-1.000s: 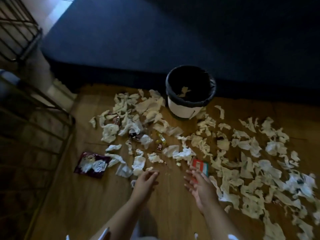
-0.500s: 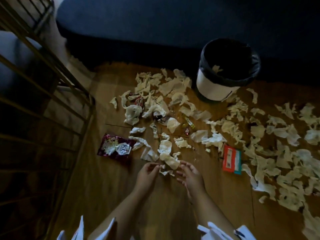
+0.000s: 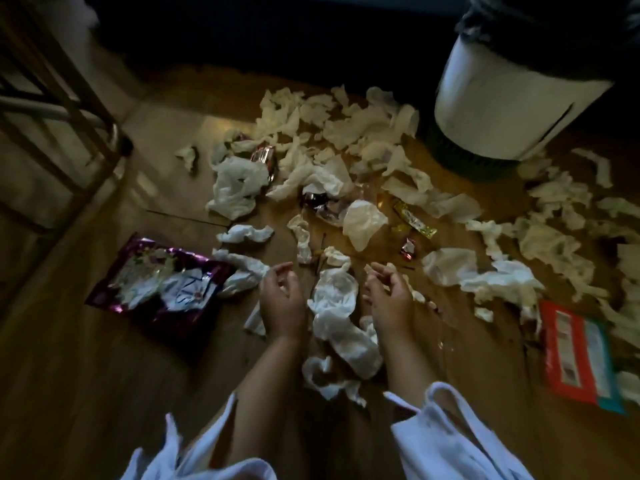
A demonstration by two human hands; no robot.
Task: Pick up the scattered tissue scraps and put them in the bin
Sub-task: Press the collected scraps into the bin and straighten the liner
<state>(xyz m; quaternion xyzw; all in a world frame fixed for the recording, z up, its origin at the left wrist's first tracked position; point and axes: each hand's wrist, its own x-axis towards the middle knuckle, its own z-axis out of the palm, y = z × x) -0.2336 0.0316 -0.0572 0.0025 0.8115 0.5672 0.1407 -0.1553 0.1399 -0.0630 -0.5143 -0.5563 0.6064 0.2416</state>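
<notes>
The left hand (image 3: 282, 303) and right hand (image 3: 389, 299) reach forward side by side, palms facing inward, fingers loosely curled and empty, with a crumpled tissue scrap (image 3: 334, 296) between them.

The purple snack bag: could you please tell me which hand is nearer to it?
Left. The left hand is just to the right of the purple snack bag; the right hand is farther right, past the white tissue between the hands.
</notes>
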